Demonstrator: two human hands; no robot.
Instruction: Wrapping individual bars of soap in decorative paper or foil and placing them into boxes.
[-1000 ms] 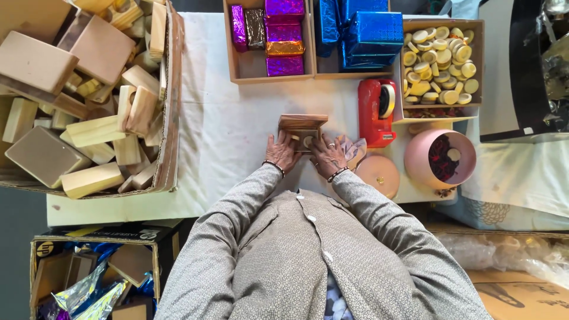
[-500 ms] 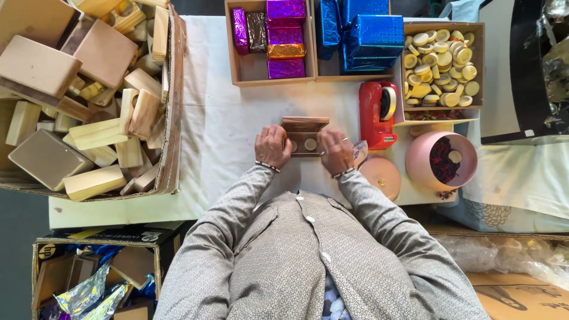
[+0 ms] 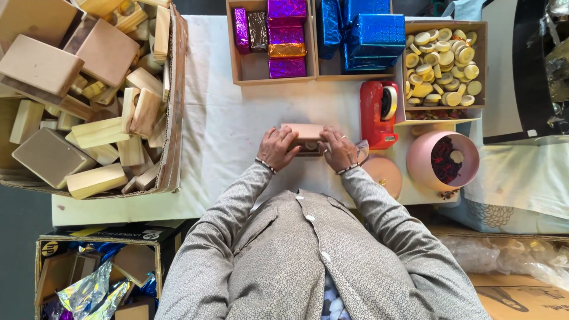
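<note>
A small wooden box (image 3: pixel 306 137) with its lid down rests on the white table cover (image 3: pixel 231 124) in front of me. My left hand (image 3: pixel 277 147) grips its left end and my right hand (image 3: pixel 339 149) grips its right end, fingers curled over the lid. Both wrists wear bead bracelets. Grey patterned sleeves cover my arms.
A large cardboard box (image 3: pixel 173 106) of plain wooden boxes fills the left. At the back stand trays with foil-wrapped purple (image 3: pixel 285 35) and blue (image 3: pixel 373 32) parcels and round wooden discs (image 3: pixel 441 56). A red tape dispenser (image 3: pixel 378 112), pink bowl (image 3: pixel 443 159) and round pink lid (image 3: pixel 382 175) sit right.
The wooden box was open a second ago with my hands below it; its lid has come down, and both hands have moved up onto its ends.
</note>
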